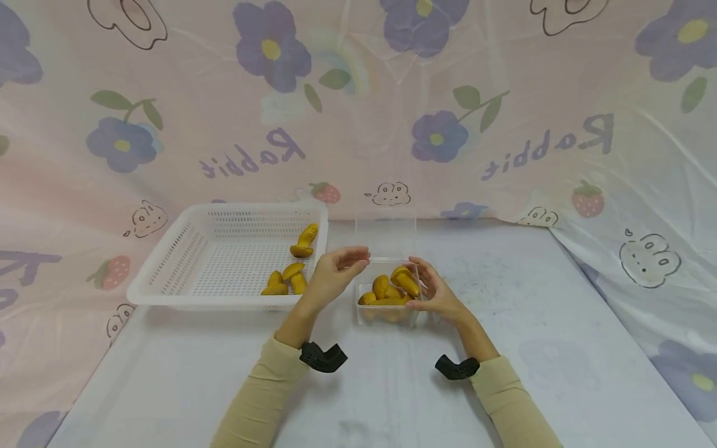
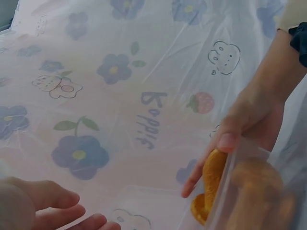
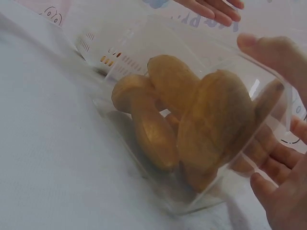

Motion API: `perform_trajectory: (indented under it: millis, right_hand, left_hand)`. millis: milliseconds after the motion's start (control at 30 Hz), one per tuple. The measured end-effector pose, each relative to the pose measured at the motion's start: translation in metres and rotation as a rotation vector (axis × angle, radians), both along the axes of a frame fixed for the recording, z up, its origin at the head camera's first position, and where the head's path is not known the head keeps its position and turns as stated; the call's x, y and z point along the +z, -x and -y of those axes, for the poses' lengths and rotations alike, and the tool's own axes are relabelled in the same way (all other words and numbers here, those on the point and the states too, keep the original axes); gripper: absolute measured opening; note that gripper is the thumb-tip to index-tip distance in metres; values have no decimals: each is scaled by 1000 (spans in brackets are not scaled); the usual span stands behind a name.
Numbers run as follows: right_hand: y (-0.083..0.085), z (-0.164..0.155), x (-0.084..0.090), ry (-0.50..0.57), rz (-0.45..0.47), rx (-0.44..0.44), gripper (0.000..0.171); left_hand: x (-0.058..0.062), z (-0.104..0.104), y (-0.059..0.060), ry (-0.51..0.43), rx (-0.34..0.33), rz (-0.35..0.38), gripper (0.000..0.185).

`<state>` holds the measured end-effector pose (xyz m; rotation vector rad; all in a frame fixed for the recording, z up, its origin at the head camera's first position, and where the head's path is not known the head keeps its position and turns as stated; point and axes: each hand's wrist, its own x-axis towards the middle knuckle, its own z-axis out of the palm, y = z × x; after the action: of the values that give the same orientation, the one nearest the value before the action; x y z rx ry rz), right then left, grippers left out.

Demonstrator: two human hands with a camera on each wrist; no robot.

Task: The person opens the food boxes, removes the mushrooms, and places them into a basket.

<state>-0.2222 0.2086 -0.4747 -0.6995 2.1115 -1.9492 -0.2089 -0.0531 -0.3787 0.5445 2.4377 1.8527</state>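
Note:
A clear plastic box (image 1: 368,316) stands on the table with its transparent lid (image 1: 386,235) raised at the back. Several yellow-brown mushrooms (image 1: 381,287) lie inside it, one tilted up against the right wall. My right hand (image 1: 440,297) holds the box at its right side, the thumb at the near rim and the fingers spread along the wall. To the left of the box is my left hand (image 1: 332,274), with nothing in it and its fingers extended toward the box's back left corner. In the left wrist view those fingers (image 2: 57,218) are apart from the box.
A white perforated basket (image 1: 224,303) sits at the left, close by my left forearm. Three mushrooms (image 1: 304,239) lie in its right part. Behind the table hangs a floral printed cloth (image 1: 358,124). Black bands (image 1: 323,357) are worn on both wrists.

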Motion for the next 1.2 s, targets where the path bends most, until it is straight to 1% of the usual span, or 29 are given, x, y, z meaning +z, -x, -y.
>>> perform_trajectory:
  millis: [167, 333, 400, 567, 667, 800, 867, 967, 1100, 1200]
  right_hand:
    - [1, 0, 0, -13, 1, -3, 98]
    - [2, 0, -1, -22, 0, -16, 98]
    - [1, 0, -1, -28, 2, -22, 98]
    - [1, -1, 0, -42, 5, -30, 98]
    - [1, -1, 0, -31, 14, -23, 98]
    - [2, -1, 0, -27, 7, -16, 97]
    - [3, -1, 0, -28, -1, -14, 97]
    - [3, 0, -1, -22, -8, -6, 96]
    - [1, 0, -1, -19, -12, -1, 95]
    - [1, -1, -1, -25, -16, -2, 94]
  left_hand:
    - [-7, -9, -1, 20, -2, 5, 30]
    - [-11, -17, -2, 4, -12, 22, 29]
    - [-12, -20, -2, 3, -25, 28, 29]
    - [-15, -30, -2, 44, -53, 41, 30]
    - [-16, -35, -2, 46, -67, 56, 31]
    - [-18, -40, -2, 49, -66, 69, 32]
    - [-20, -42, -2, 71, -62, 71, 32]
    - [-22, -46, -1, 98, -65, 98, 32]
    - [-24, -51, 2, 103, -80, 154, 33]
    - [-25, -55, 4, 128, -74, 172, 33]
